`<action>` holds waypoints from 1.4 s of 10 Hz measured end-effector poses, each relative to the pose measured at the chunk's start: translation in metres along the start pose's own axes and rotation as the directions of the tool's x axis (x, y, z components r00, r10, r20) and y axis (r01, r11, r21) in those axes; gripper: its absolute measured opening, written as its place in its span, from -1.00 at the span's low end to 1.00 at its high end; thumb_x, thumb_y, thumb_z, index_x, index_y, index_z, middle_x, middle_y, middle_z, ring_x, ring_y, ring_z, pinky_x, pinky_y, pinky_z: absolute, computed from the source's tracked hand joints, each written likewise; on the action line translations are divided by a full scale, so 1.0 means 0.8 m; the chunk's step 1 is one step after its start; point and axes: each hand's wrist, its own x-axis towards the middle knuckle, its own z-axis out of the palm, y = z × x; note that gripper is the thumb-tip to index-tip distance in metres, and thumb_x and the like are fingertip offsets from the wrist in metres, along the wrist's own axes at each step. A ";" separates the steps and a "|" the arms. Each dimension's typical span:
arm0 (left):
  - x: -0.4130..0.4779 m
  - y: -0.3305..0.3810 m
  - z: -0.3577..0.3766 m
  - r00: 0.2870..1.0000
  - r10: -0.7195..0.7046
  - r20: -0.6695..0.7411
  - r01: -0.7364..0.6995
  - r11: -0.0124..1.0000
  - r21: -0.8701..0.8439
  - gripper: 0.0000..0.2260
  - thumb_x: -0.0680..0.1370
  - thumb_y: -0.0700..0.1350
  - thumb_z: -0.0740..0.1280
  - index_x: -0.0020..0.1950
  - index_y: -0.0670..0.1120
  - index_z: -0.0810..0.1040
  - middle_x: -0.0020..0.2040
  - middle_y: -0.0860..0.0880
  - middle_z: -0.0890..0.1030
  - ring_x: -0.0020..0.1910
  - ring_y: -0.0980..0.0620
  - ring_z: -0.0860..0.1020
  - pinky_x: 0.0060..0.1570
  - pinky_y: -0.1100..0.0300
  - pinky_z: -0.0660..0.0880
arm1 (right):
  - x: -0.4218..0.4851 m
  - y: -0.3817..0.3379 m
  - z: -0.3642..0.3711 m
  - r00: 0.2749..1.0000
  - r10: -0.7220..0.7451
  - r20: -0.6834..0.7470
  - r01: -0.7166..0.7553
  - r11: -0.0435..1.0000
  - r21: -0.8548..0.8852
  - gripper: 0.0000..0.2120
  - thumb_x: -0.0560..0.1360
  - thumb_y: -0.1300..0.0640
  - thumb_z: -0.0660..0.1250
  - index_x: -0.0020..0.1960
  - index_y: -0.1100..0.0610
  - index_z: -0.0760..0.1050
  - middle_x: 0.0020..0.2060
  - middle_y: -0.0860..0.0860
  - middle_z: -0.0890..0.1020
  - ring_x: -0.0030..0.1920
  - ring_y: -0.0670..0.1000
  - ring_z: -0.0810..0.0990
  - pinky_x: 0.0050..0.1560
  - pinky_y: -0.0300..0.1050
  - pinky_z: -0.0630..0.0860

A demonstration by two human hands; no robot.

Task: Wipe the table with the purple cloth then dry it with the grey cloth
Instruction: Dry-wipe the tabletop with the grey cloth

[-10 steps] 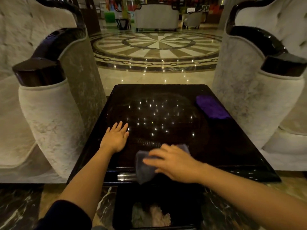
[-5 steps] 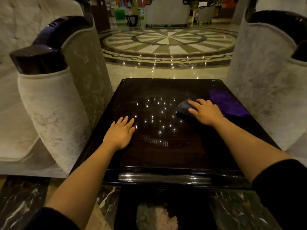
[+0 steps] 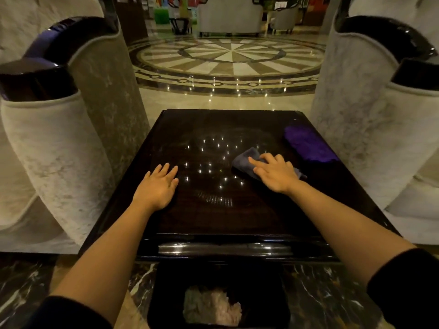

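Observation:
A glossy dark square table (image 3: pixel 213 219) fills the middle of the view. My right hand (image 3: pixel 275 172) presses the grey cloth (image 3: pixel 247 157) flat on the table's right half, fingers spread over it, the cloth's far corner showing beyond my fingertips. The purple cloth (image 3: pixel 308 144) lies bunched near the right edge, just beyond and to the right of that hand, apart from it. My left hand (image 3: pixel 158 186) rests flat on the left half of the table with fingers apart and nothing in it.
Pale upholstered armchairs with dark glossy arm caps stand close on the left (image 3: pixel 54 148) and right (image 3: pixel 370 129) of the table. A black bin (image 3: pixel 218 298) holding crumpled paper sits below the near edge. Polished marble floor (image 3: pixel 228 60) stretches beyond.
My right hand carried the grey cloth from the near edge up toward the purple cloth, then slid it back a little toward the centre. My left hand stayed put.

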 end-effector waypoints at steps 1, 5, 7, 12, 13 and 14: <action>-0.001 -0.001 0.001 1.000 -0.008 -0.002 0.008 1.000 -0.001 -0.55 0.62 0.02 -0.07 0.50 -0.04 0.01 0.55 -0.09 0.01 0.53 -0.07 -0.05 0.48 -0.03 -0.06 | -0.025 -0.013 0.002 0.998 -0.060 0.021 0.060 0.998 -0.013 -0.58 0.57 -0.04 -0.06 0.43 -0.15 0.10 0.40 0.05 0.24 0.28 0.17 0.26 0.22 0.13 0.25; -0.006 0.002 -0.002 1.000 0.012 0.009 -0.012 1.000 0.006 -0.54 0.62 0.02 -0.09 0.50 -0.06 -0.03 0.55 -0.12 -0.01 0.53 -0.09 -0.05 0.48 -0.03 -0.05 | -0.147 -0.072 0.012 0.925 -0.379 0.019 0.380 0.921 -0.082 -0.56 0.58 -0.05 -0.01 0.45 -0.08 0.09 0.38 0.07 0.27 0.20 0.12 0.30 0.11 0.02 0.28; -0.004 0.000 -0.002 1.000 0.019 0.007 -0.019 1.000 0.003 -0.55 0.62 0.01 -0.10 0.50 -0.06 -0.03 0.55 -0.11 -0.02 0.53 -0.09 -0.06 0.49 -0.02 -0.06 | -0.173 -0.080 0.005 0.869 -0.494 0.028 0.494 0.863 -0.104 -0.55 0.58 -0.01 0.06 0.46 -0.03 0.10 0.39 0.11 0.30 0.19 0.17 0.33 0.09 0.04 0.30; -0.004 -0.003 -0.001 0.999 0.035 0.010 -0.035 0.999 0.003 -0.54 0.63 0.01 -0.10 0.51 -0.08 -0.03 0.55 -0.14 -0.02 0.53 -0.12 -0.06 0.48 -0.05 -0.05 | -0.172 -0.082 0.003 0.740 -0.659 -0.137 0.591 0.733 -0.336 -0.55 0.36 -0.04 0.42 0.23 -0.14 0.46 0.07 0.07 0.63 -0.17 0.02 0.59 -0.30 -0.15 0.51; -0.005 -0.002 -0.002 0.999 0.032 0.013 -0.032 0.999 0.008 -0.54 0.63 0.01 -0.10 0.51 -0.08 -0.03 0.55 -0.14 -0.02 0.53 -0.12 -0.06 0.48 -0.05 -0.04 | -0.168 -0.096 0.006 0.721 -0.674 -0.161 0.604 0.725 -0.331 -0.52 0.33 -0.01 0.46 0.22 -0.15 0.47 0.07 0.05 0.63 -0.18 0.00 0.59 -0.32 -0.17 0.49; -0.005 0.000 -0.003 0.999 0.031 0.023 -0.031 0.999 0.012 -0.54 0.63 0.00 -0.10 0.51 -0.08 -0.04 0.55 -0.14 -0.02 0.53 -0.12 -0.06 0.48 -0.05 -0.04 | -0.163 -0.116 0.010 0.696 -0.692 -0.191 0.610 0.711 -0.349 -0.52 0.29 -0.03 0.48 0.19 -0.18 0.48 0.06 0.00 0.64 -0.19 -0.04 0.58 -0.32 -0.20 0.48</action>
